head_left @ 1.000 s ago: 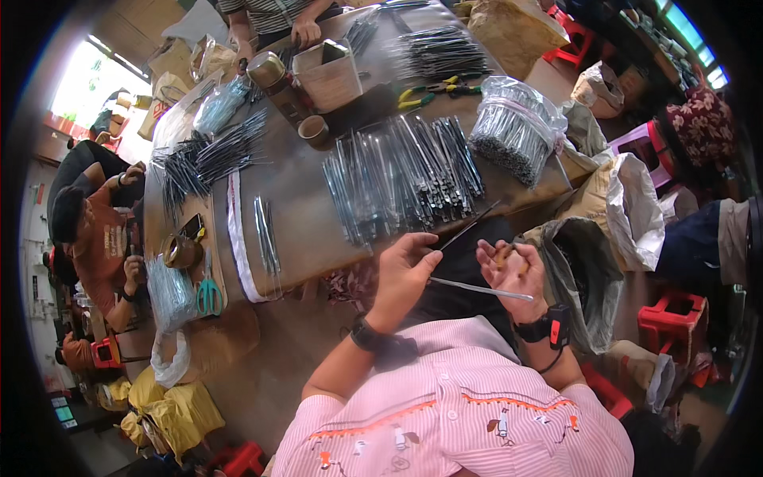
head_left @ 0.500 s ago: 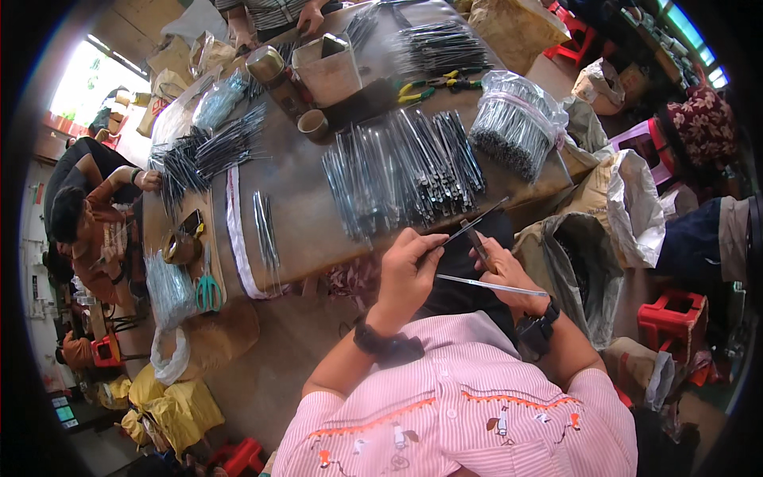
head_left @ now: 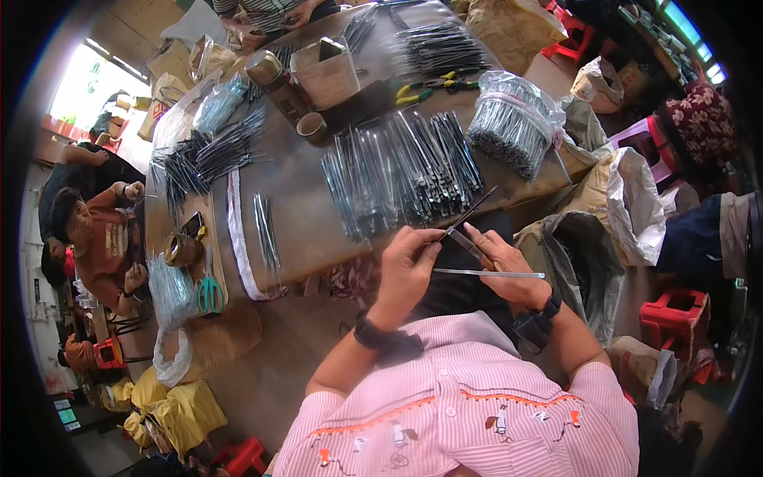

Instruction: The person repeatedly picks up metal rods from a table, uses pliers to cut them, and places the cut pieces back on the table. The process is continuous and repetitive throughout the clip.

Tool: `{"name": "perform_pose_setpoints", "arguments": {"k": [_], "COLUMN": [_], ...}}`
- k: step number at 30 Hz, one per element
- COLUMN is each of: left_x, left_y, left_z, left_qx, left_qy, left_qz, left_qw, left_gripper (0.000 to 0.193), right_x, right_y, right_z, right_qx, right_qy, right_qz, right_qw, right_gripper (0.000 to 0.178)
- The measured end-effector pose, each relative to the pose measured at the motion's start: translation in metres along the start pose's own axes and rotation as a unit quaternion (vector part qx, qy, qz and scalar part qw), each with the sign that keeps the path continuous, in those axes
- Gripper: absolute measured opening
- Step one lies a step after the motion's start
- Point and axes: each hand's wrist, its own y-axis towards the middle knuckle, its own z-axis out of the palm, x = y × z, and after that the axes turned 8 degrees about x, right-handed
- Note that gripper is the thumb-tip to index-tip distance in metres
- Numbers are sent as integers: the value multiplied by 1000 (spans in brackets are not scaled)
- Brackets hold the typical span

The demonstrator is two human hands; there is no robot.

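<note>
My left hand [head_left: 404, 266] is closed, thumb and fingers pinching a thin dark strip [head_left: 482, 201] that points up and to the right. In my right hand [head_left: 509, 269] is a flat tool like a small knife [head_left: 470, 246], with a brownish handle; its exact kind is unclear. The tool's front end meets the dark strip close to my left fingertips. A long pale strip [head_left: 502, 274] runs from by my left hand across my right hand toward the wrist. Just beyond my hands, a row of thin metallic strips [head_left: 401, 171] lies on the table.
The table [head_left: 310, 211] also bears a bagged bundle of strips [head_left: 515, 127], yellow-handled pliers [head_left: 413, 94], a cup [head_left: 311, 126] and a plastic bin [head_left: 326, 75]. Teal scissors [head_left: 210, 293] lie at the left edge. Open sacks [head_left: 584, 274] stand at right. Co-workers sit left and far.
My right hand has brought the tool up and left against the dark strip, beside my left fingers. The co-worker at left has drawn a hand back from the dark bundle.
</note>
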Motion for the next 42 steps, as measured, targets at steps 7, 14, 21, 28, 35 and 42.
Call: {"name": "perform_pose_setpoints", "arguments": {"k": [7,14,21,28,35,42], "left_x": [3,10,20,25,21,17], "left_y": [1,-3,-3,-5,-2,-3], "left_z": [0,4,0,0,-3,-7], "left_qx": [19,8,25,30,25,24], "left_qy": [-8,-43,-35,-60,-126,-155], "left_qz": [-20,-26,-38,-54,-105,-139], "left_qw": [1000,999,998,996,986,978], "left_gripper": [22,18,20,19,18,17], "right_x": [-2,-9,-5,-2,-2,-6], "right_y": [-2,-3,-3,0,2,-3], "right_z": [1,10,15,17,19,18], "right_qx": [8,-20,-48,-50,-40,-4], "right_qy": [16,23,23,89,61,50], "right_qz": [2,-34,-32,-32,-23,19], "right_qw": [1000,999,998,994,997,999], "right_gripper": [86,81,66,55,53,69]}}
